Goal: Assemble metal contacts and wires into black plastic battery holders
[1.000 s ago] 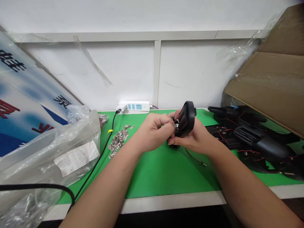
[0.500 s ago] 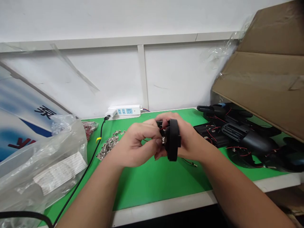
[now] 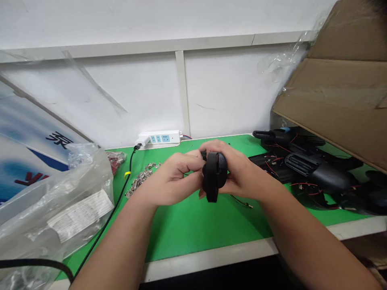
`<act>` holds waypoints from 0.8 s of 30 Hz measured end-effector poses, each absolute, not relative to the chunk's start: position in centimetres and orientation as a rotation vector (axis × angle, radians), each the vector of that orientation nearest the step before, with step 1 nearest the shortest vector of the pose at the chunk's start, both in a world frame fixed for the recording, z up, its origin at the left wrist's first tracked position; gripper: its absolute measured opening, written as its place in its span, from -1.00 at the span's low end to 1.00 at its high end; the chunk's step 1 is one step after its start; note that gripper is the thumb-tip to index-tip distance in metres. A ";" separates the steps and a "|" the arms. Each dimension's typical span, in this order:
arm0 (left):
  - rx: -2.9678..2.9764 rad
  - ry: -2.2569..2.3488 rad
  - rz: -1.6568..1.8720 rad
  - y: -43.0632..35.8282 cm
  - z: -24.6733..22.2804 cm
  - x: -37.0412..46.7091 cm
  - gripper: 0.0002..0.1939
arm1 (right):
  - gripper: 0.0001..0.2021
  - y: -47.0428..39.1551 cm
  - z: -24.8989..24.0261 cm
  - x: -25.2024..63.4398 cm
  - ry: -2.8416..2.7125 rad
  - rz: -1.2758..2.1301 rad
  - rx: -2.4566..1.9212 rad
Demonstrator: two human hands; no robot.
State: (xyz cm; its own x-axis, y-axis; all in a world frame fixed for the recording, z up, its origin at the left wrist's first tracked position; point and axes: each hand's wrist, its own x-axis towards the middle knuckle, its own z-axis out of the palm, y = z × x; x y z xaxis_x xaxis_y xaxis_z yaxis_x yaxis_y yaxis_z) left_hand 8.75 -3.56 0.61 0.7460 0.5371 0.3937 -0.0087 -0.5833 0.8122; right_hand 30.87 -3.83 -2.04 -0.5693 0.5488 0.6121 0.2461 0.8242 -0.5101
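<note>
Held edge-on above the green tabletop, a black plastic housing [image 3: 213,177] with a rounded rim sits in my right hand [image 3: 234,171], whose fingers wrap round its far and right sides. My left hand [image 3: 179,177] is closed against the housing's left side, thumb and index finger pinched at its edge. What lies between those fingertips is hidden by the housing. A pile of small shiny metal pieces [image 3: 140,180] lies behind my left wrist. Below my right hand a thin wire with a small metal end [image 3: 246,204] lies on the green surface.
Several black plastic housings with red wires [image 3: 317,171] lie at right beneath a leaning cardboard box [image 3: 338,96]. A white power strip [image 3: 163,137] sits against the wall, its black cord [image 3: 121,193] running forward. At left is a clear plastic bag [image 3: 87,181] with a paper label.
The housing has turned in my hands and shifted slightly left, showing more of its right side. The metal bit seen by my left thumb is now hidden. My head view has shifted slightly.
</note>
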 end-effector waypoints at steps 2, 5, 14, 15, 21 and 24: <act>2.072 0.408 0.782 -3.6 0.7 8.8 -0.77 | -0.46 -4.0 -1.9 30.8 -2.191 0.515 -0.603; 2.082 0.408 0.786 -3.7 0.9 8.9 -0.77 | -0.48 -4.2 -1.8 30.7 -2.181 0.568 -0.641; 2.201 0.365 0.884 -3.6 0.7 8.9 -0.75 | -0.37 -4.2 -2.2 30.4 -2.064 0.766 -0.610; 2.233 0.368 0.935 -3.7 0.8 9.0 -0.77 | -0.34 -4.1 -2.3 30.3 -2.044 0.799 -0.578; 2.339 0.274 1.037 -3.9 1.2 9.5 -0.75 | -0.30 -4.0 -2.3 30.4 -2.024 0.939 -0.582; 2.345 0.248 1.020 -3.9 1.3 9.5 -0.74 | -0.29 -4.0 -2.2 30.5 -2.033 0.930 -0.580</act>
State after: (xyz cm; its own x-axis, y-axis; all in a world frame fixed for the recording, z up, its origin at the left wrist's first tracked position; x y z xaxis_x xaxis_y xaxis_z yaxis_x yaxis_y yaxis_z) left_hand 9.47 -3.92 1.25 0.6927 0.3775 0.6146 -0.0529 -0.8232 0.5652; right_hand 30.52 -4.05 -2.19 -0.5678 0.6677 0.4814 0.0722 0.6230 -0.7789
